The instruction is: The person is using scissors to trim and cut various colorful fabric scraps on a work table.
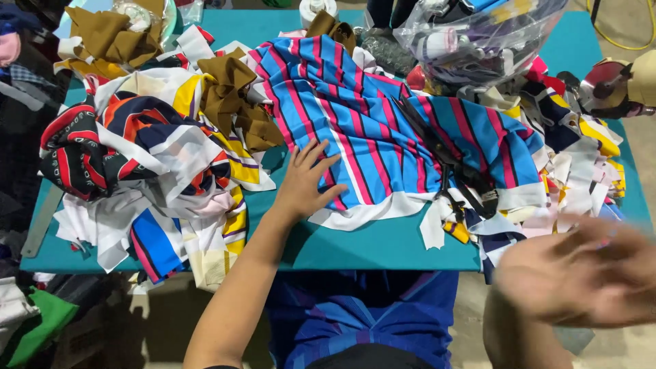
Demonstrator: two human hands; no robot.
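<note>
Fingers (316, 158) of the left hand (305, 183) are spreading apart, pressing flat on the blue-and-pink striped cloth (355, 116) | cloth is lying across the teal worktop (383, 246), between scrap piles | right hand (581, 270) is hovering off the worktop edge, blurred, grip unreadable | black scissors (444, 164) are resting on the cloth.

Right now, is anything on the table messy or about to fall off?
Yes. Striped fabric scraps hang over the front edge of the teal table, and more scraps spill off its right side. The left hand presses flat on the blue, pink and white striped cloth. The right hand is blurred, off the table.
</note>
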